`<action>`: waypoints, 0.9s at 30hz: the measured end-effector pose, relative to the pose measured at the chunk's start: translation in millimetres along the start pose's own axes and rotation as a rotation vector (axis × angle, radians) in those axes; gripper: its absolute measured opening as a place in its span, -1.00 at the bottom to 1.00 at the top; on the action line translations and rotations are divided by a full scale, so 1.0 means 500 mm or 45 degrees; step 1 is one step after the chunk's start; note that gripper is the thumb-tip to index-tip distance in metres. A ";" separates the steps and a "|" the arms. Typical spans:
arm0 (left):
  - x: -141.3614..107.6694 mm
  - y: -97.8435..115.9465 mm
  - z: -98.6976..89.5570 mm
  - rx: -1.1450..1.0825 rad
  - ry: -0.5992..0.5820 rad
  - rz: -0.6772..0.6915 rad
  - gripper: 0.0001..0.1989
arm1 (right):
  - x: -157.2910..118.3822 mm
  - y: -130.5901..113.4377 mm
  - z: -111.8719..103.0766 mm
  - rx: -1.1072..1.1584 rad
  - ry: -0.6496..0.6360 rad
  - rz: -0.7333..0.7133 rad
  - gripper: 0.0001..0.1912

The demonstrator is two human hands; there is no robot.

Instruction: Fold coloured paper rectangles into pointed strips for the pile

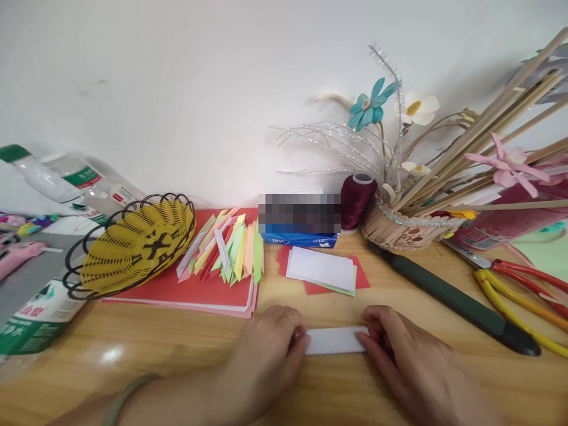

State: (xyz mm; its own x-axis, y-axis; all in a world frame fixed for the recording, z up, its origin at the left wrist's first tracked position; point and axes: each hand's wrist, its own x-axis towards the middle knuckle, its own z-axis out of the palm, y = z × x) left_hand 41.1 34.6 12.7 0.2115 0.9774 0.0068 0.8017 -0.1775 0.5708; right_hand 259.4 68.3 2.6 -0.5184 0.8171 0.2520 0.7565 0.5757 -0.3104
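Between my two hands a narrow strip of white paper (336, 341), apparently folded, lies on or just above the wooden table. My left hand (273, 349), with a ring on one finger, pinches its left end. At the right end, my right hand (403, 352) grips it between thumb and curled fingers. Just beyond the strip is a small stack of paper rectangles, a white sheet (320, 268) on top with green and red sheets under it. A pile of folded coloured paper pieces (231, 248) rests farther left on red paper sheets (177, 296).
A yellow woven basket (137, 248) tilts at the left, near plastic bottles (39, 319) and a pink glue gun (20, 257). Behind are a blue box (297, 238), maroon thread spool (357, 201) and stick-sided flower pot (408, 231). A dark green-handled tool (448, 290) and pliers (501, 296) lie right.
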 end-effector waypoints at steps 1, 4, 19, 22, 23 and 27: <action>0.001 0.000 -0.001 0.004 -0.009 -0.007 -0.91 | 0.001 -0.001 0.000 -0.010 -0.003 -0.003 -0.93; 0.003 -0.001 -0.003 0.019 -0.042 -0.030 -0.90 | 0.001 -0.003 -0.001 -0.029 0.002 -0.021 -0.91; 0.005 -0.001 -0.004 0.152 -0.045 0.045 -0.88 | -0.005 0.001 0.006 0.002 -0.059 0.048 -0.87; 0.005 0.005 -0.009 0.208 -0.086 0.030 -0.89 | -0.006 0.002 0.008 0.009 -0.069 0.053 -0.87; 0.006 0.007 -0.010 0.236 -0.102 0.031 -0.89 | -0.007 0.003 0.008 0.009 -0.067 0.048 -0.86; 0.006 0.006 -0.005 0.464 -0.072 0.124 -0.92 | -0.007 0.003 0.005 -0.027 -0.073 0.009 -0.82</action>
State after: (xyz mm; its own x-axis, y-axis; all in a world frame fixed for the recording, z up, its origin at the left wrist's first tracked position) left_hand 42.9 37.5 16.7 0.3188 0.9478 -0.0047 0.9205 -0.3084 0.2399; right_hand 261.6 66.4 -0.9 -0.5345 0.8219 0.1971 0.7681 0.5696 -0.2925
